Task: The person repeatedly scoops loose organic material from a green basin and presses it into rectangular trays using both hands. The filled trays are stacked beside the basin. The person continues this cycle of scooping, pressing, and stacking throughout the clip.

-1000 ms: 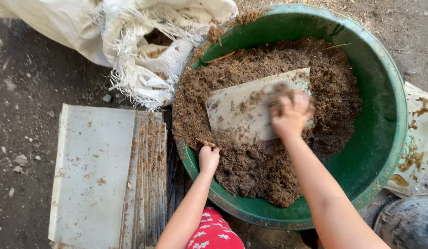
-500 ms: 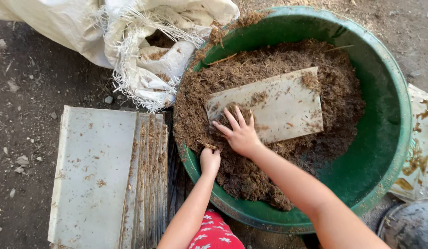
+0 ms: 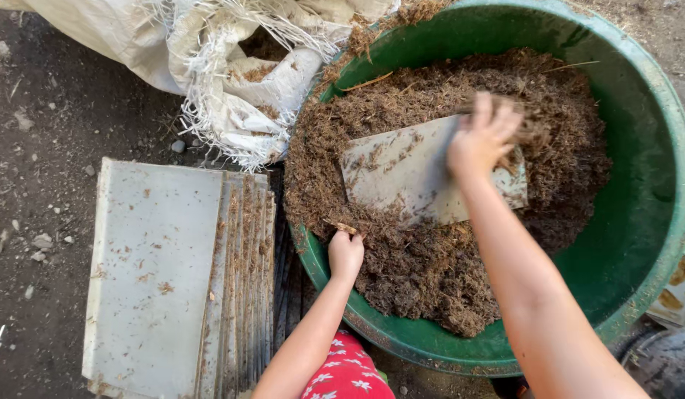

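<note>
A big green tub (image 3: 652, 199) holds a heap of brown fibrous compost (image 3: 423, 288). A flat grey board (image 3: 401, 174) lies on the heap. My right hand (image 3: 484, 137) is over the board's right part, fingers spread and blurred, with brown fibre at the fingertips. My left hand (image 3: 345, 253) is closed around the tub's near rim, thumb side on the compost.
A stack of grey-white flat trays (image 3: 172, 273) lies on the dirt ground left of the tub. A frayed white woven sack (image 3: 231, 66) with compost in it slumps at the top left. A dark round object (image 3: 663, 362) sits at the bottom right.
My right hand swept from the board's left edge across to its right side, pushing fibre. The left hand stayed on the rim.
</note>
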`<state>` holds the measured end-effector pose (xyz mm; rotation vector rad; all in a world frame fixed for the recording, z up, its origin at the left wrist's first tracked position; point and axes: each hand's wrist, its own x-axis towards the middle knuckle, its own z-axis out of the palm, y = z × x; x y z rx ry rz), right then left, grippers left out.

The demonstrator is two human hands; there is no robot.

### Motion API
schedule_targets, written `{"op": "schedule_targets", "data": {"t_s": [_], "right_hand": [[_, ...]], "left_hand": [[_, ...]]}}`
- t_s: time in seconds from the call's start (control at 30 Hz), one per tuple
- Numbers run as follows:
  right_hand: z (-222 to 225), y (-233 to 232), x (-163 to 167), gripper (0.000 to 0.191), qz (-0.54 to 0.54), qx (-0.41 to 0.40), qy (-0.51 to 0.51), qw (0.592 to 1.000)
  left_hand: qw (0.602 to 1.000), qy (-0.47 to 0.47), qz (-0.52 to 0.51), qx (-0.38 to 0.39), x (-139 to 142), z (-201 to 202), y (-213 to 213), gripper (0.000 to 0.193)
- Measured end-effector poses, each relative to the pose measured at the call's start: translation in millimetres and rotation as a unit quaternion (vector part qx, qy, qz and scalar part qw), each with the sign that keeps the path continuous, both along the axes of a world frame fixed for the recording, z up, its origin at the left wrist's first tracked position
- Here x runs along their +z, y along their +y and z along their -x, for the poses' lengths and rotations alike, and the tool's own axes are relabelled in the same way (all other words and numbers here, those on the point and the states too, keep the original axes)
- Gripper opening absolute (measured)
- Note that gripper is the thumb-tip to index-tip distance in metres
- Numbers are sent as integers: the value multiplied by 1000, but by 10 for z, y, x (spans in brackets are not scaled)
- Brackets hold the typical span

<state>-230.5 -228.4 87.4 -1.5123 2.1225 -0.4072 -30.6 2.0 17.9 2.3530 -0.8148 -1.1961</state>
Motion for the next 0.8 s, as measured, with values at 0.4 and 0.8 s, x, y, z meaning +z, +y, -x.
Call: {"op": "schedule_targets", "data": {"t_s": [0.4,0.8], "right_hand": [[-524,1572,-293,61,152,553,110,811],[510,2522,-199,104,-234,218,106,942]], "left_hand": [[983,37,175,39,-303,-38,49,23],[949,237,78,195,-62,-22,80,46]]}}
